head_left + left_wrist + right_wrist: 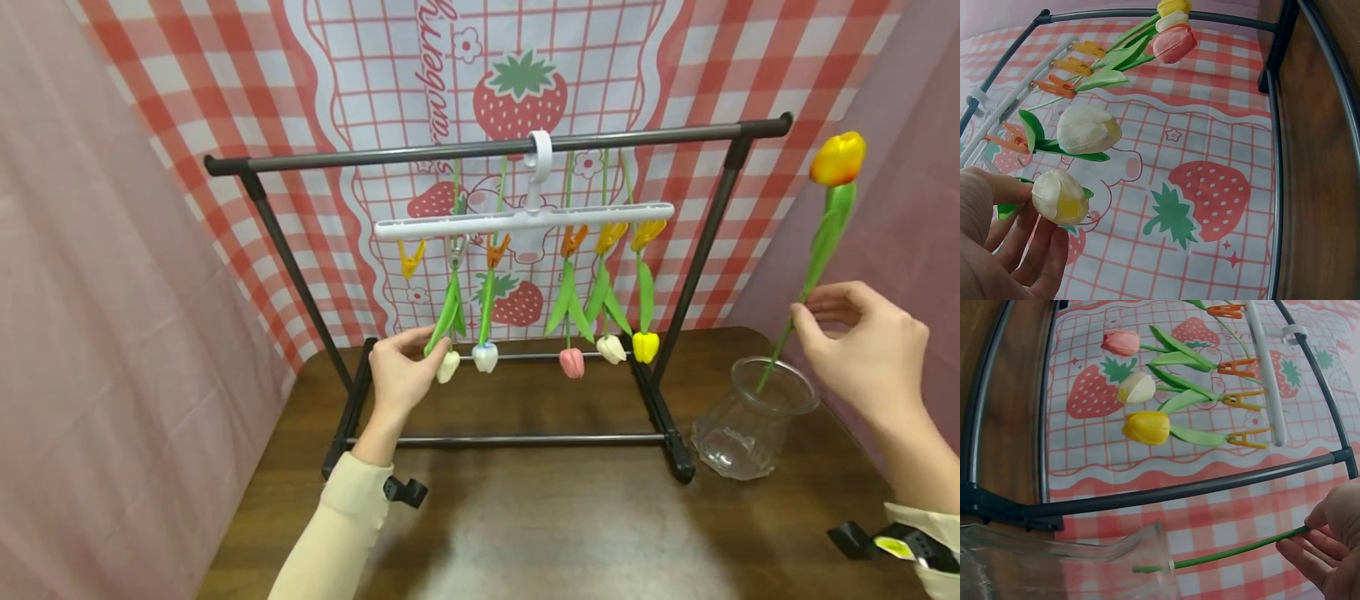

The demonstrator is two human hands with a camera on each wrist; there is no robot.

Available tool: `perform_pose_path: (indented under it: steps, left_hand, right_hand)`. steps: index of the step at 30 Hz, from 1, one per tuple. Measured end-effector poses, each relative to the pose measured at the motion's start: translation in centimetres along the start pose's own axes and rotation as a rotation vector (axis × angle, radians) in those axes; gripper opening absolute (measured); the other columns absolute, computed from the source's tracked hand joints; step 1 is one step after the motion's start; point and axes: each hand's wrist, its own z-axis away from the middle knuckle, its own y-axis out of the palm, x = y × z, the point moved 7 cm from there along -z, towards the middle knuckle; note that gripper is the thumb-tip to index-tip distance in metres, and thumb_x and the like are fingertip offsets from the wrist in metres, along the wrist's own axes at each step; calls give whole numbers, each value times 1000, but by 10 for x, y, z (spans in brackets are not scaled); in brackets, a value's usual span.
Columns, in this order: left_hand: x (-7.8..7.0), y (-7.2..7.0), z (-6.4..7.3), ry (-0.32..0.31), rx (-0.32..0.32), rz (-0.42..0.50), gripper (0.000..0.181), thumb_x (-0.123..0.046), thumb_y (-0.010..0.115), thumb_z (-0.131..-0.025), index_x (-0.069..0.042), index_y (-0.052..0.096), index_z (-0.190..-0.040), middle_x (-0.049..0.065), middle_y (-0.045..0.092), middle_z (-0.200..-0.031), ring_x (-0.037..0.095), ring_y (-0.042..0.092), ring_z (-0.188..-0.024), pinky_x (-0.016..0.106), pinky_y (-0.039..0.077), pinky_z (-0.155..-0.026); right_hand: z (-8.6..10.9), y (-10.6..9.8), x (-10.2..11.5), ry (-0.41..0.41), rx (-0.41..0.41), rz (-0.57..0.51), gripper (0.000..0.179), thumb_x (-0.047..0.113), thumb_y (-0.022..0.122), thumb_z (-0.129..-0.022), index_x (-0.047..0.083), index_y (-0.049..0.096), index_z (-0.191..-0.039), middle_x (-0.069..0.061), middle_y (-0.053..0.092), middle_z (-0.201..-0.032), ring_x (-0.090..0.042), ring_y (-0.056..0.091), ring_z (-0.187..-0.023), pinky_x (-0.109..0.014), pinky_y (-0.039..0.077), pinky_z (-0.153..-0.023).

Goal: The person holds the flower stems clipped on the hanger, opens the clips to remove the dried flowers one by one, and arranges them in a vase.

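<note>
My left hand [405, 367] pinches a white tulip [448, 367] just behind its bloom; in the left wrist view, thumb and fingers meet at its stem. That tulip hangs head down from a pale clip [456, 252] on a white hanger [525, 219]. On the right, my right hand [862, 350] pinches the stem of a yellow-orange tulip [837, 158], bloom upward. The stem's lower end is inside the mouth of a glass vase [738, 446]. Beside the left hand hangs a bluish-white tulip [486, 357] from an orange clip [497, 250].
A dark metal rack [697, 258] carries the hanger. Further right hang a pink tulip [572, 363], a cream tulip [611, 349] and a yellow tulip [645, 347]. At the hanger's left end, a yellow clip [410, 260] holds nothing. All stands on a brown wooden table [540, 517].
</note>
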Motion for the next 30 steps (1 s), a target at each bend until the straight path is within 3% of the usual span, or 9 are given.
perform_pose_path:
  steps: [1, 3, 5, 8, 15, 23, 30]
  left_hand:
    - [0, 0, 0, -2, -1, 1, 22, -6, 86, -86, 0, 83, -107, 18, 82, -92, 26, 78, -74, 13, 57, -65]
    - [1, 0, 0, -7, -3, 6, 21, -6, 86, -86, 0, 83, -107, 18, 82, -92, 22, 77, -73, 13, 58, -65]
    - [1, 0, 1, -13, -4, 12, 21, -6, 86, -86, 0, 83, -106, 18, 82, -92, 16, 76, -72, 14, 58, -65]
    - [2, 0, 1, -20, -8, 16, 22, -8, 87, -86, 0, 83, -107, 19, 82, -91, 12, 73, -69, 14, 57, -63]
    - [3, 4, 1, -34, -19, 24, 25, -12, 88, -87, -2, 83, -109, 19, 82, -97, 22, 77, -81, 13, 56, -69]
    - [9, 11, 1, -74, 2, 36, 24, -14, 88, -87, -3, 84, -108, 17, 83, -95, -2, 68, -73, 14, 55, -66]
    - [10, 15, 0, -80, 12, 42, 24, -14, 89, -85, -4, 84, -106, 18, 82, -92, -1, 64, -66, 14, 51, -60]
  right_hand:
    - [2, 1, -2, 4, 19, 9, 26, 12, 73, -92, -8, 72, -109, 61, 39, -84, 42, 35, -72, 2, 25, -78]
    - [5, 5, -5, 7, 53, 36, 26, 12, 72, -93, -8, 71, -109, 43, 63, -79, 42, 33, -72, -1, 24, -78]
    - [8, 8, -9, 10, 88, 62, 26, 12, 71, -94, -9, 70, -110, 11, 79, -82, 43, 31, -72, -10, 26, -75]
    - [12, 13, -14, 8, 122, 90, 26, 11, 70, -94, -9, 68, -110, -35, 75, -99, 43, 28, -73, -18, 28, -73]
    - [17, 23, -24, 7, 168, 95, 26, 12, 73, -90, -7, 67, -108, -33, 75, -98, 42, 28, -74, -30, 31, -73]
    - [22, 30, -30, 21, 252, 89, 25, 13, 73, -91, -5, 66, -107, -31, 76, -96, 41, 32, -72, -38, 31, -74]
    - [24, 34, -31, 10, 280, 93, 23, 13, 73, -90, -4, 66, -104, -30, 77, -93, 41, 33, -71, -32, 32, -72]
